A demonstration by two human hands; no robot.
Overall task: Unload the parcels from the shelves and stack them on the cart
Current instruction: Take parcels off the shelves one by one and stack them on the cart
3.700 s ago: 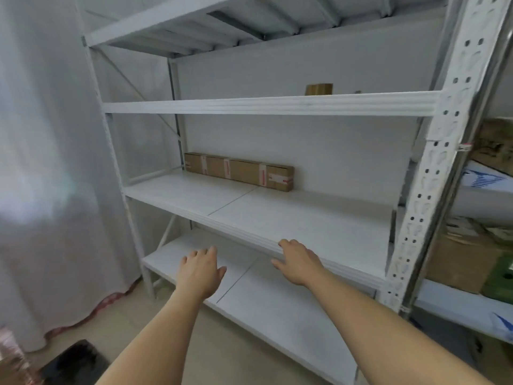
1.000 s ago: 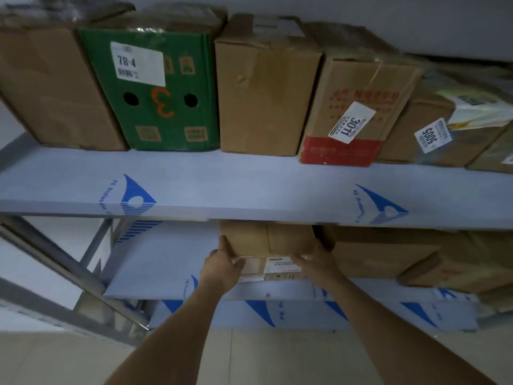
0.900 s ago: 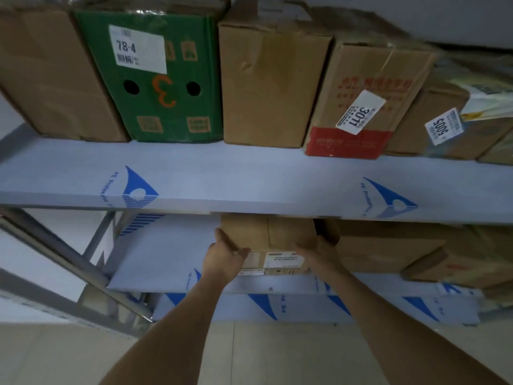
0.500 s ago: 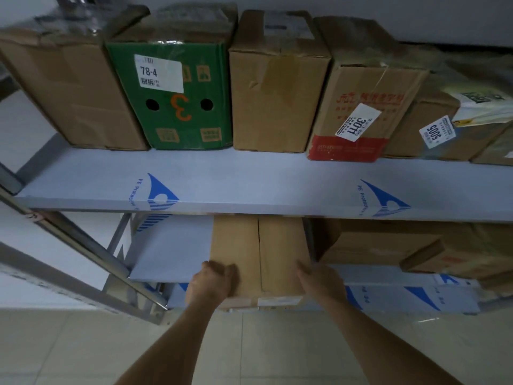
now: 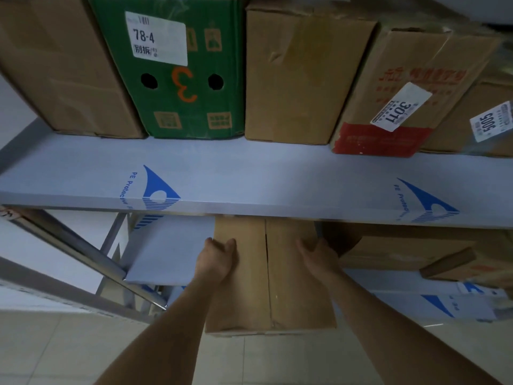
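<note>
Sliding farther out past the lower shelf's (image 5: 163, 254) front edge than a moment ago, the brown cardboard parcel (image 5: 266, 276) is being gripped at its sides by the left hand (image 5: 216, 259) and right hand (image 5: 319, 258), fingers clenched on it, while a full row of boxes, the green carton (image 5: 172, 70) among them, is waiting above and no cart is showing.

The upper shelf (image 5: 277, 184) overhangs the carton (image 5: 266, 273) closely. Left of the carton the lower shelf (image 5: 166, 254) lies bare, up to a slanting brace (image 5: 83, 251). Right of the carton another box (image 5: 402, 254) crowds close beside it.
</note>
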